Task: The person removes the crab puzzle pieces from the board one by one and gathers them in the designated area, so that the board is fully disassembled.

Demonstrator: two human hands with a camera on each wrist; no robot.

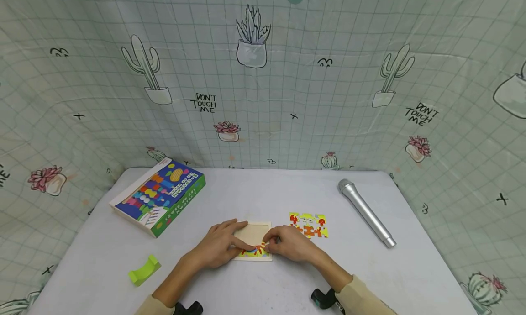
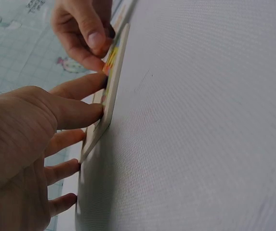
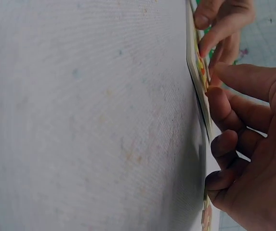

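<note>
A shallow wooden puzzle tray (image 1: 254, 232) lies on the table, with colourful jigsaw pieces (image 1: 251, 254) along its near side. My left hand (image 1: 217, 245) rests at the tray's left, fingers extended; its thumb and index fingertip touch the pieces inside. At the tray's right side, my right hand (image 1: 292, 244) pinches a small puzzle piece between thumb and index finger, mostly hidden by the fingertips. The left wrist view shows the left fingers (image 2: 77, 89) on the tray's edge and pieces. Right of the tray lie several loose puzzle pieces (image 1: 308, 224), partly behind the right hand.
A blue and green game box (image 1: 160, 194) lies at the back left of the white table (image 1: 255, 287). Nearer on the left is a lime-green curved block (image 1: 145, 270). A silver microphone (image 1: 367, 212) lies on the right. A patterned cloth (image 1: 267, 100) hangs behind.
</note>
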